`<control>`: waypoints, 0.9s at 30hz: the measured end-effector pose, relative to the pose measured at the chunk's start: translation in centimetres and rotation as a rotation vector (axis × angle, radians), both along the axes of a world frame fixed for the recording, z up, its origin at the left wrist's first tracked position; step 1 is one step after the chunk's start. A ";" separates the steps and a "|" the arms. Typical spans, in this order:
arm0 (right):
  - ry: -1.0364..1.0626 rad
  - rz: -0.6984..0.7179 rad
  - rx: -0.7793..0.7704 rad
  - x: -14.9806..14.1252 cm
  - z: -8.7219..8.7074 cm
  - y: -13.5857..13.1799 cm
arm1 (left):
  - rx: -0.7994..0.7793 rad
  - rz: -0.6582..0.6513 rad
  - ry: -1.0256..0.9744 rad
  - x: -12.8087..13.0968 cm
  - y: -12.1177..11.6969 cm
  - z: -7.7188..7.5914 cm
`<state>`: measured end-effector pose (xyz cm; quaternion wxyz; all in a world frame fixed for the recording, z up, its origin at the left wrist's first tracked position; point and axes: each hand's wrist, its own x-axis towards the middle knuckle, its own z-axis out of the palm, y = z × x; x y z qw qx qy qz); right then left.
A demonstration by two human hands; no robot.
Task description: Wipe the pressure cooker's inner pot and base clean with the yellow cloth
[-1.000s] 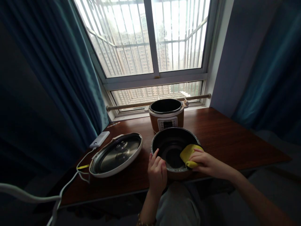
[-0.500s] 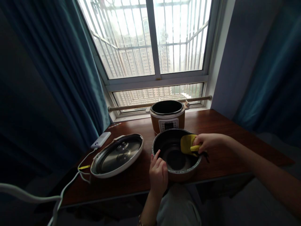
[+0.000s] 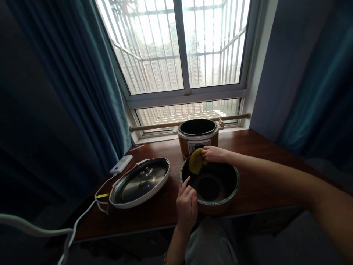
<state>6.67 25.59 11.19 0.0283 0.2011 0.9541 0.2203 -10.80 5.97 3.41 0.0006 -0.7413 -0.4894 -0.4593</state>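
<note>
A dark pot (image 3: pixel 227 184) with a speckled rim stands near the front edge of the wooden table. My left hand (image 3: pixel 186 202) grips its near-left rim, with the index finger reaching over the edge. In my right hand (image 3: pixel 214 154) is a yellow cloth (image 3: pixel 196 162), pinched by the fingers and spread against the inner wall at the pot's far-left rim. Just behind the pot sits an orange-brown electric cooker (image 3: pixel 184 143) with a white rim and a control panel. Its top is uncovered, and the cloth and hand partly cover the panel.
A large round lid (image 3: pixel 121 195), white-rimmed with a shiny inner face, lies left of the pot. Beyond it are a white device (image 3: pixel 121 164) with a cable (image 3: pixel 85 214) and a yellow strip (image 3: pixel 102 195). A barred window (image 3: pixel 154 55) rises behind the table.
My right hand has carried the cloth from the pot's right inner wall to the far-left side. My left hand keeps its place on the rim. The view has shifted slightly.
</note>
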 end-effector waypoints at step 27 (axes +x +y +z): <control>0.317 -0.531 -0.417 4.6 0.8 -16.2 | 0.068 0.067 -0.031 0.6 0.4 -1.1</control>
